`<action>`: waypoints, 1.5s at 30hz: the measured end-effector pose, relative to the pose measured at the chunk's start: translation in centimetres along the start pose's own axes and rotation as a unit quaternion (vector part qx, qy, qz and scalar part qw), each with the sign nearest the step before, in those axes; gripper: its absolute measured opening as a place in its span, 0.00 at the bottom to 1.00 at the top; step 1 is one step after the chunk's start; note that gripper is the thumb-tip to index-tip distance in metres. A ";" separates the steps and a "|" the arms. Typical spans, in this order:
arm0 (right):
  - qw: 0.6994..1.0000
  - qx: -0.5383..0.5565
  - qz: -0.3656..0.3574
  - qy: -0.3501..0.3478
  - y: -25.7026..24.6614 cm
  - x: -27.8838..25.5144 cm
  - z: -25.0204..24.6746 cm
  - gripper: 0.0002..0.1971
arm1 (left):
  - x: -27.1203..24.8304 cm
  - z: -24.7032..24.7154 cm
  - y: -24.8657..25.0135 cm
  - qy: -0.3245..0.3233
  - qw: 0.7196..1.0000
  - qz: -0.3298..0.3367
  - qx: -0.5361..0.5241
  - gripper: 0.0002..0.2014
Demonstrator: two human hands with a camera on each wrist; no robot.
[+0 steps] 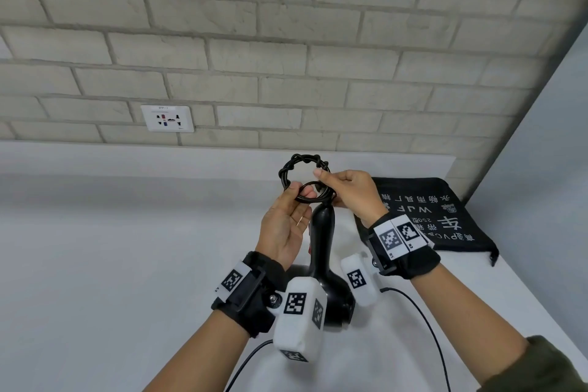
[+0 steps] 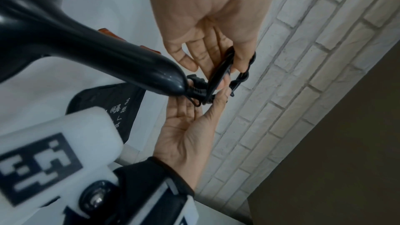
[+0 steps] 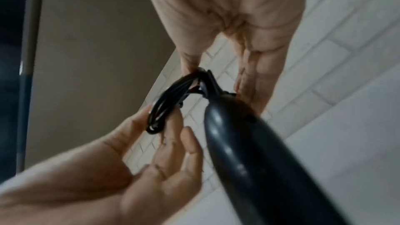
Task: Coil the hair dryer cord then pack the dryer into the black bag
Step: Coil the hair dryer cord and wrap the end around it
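While two hands (image 1: 318, 200) pinch one cord (image 1: 304, 180), one dryer (image 1: 327, 264), one bag (image 1: 436, 216)

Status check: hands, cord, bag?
Left hand and right hand both pinch the coiled cord above the dryer. Black bag flat on table, right. Nothing blocking.

Glossy, smooth black plastic is shown on the hair dryer (image 1: 323, 232); matt black cloth on the bag (image 1: 445, 200); rough, pale brick on the wall (image 1: 286, 41).

Both hands, left hand (image 2: 190, 28) and right hand (image 2: 186, 131), pinch the coiled cord (image 2: 220, 74).
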State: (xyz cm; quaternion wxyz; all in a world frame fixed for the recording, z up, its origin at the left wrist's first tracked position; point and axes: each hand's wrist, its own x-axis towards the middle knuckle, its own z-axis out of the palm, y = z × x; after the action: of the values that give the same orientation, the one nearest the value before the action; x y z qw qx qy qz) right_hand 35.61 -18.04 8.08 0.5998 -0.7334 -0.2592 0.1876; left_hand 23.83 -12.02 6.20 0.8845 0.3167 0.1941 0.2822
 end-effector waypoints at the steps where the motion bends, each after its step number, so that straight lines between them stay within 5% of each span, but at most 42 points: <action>1: 0.999 0.032 0.008 -0.006 0.0 0.1 0.1 0.23 | 0.0 0.0 0.1 -0.002 1.000 0.001 0.001 0.10; 9: 0.986 0.148 0.030 -0.068 -0.2 0.5 0.6 0.19 | 0.5 -0.1 0.5 0.005 1.000 -0.001 0.004 0.10; 15: 0.989 0.104 0.024 -0.101 -0.1 0.9 0.4 0.09 | 0.4 -0.1 0.4 -0.016 1.000 -0.003 -0.001 0.14; 22: 0.979 0.121 0.076 -0.145 -0.4 1.1 -0.1 0.12 | 0.7 -0.5 0.2 -0.025 1.000 -0.013 0.002 0.12; 31: 0.938 0.269 0.155 -0.155 -0.8 1.0 -0.2 0.13 | 1.2 -1.0 -0.6 -0.004 1.000 -0.027 -0.012 0.11; 45: 0.941 0.266 0.056 -0.202 0.9 -1.4 -1.2 0.24 | 1.5 -1.4 0.2 0.020 0.998 0.066 -0.003 0.09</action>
State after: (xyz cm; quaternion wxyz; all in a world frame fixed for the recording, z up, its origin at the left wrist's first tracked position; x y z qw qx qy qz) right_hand 35.31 -20.00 7.40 0.6966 -0.5072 -0.2736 0.4273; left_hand 24.17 -10.26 5.08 0.8608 0.3207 0.1894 0.3469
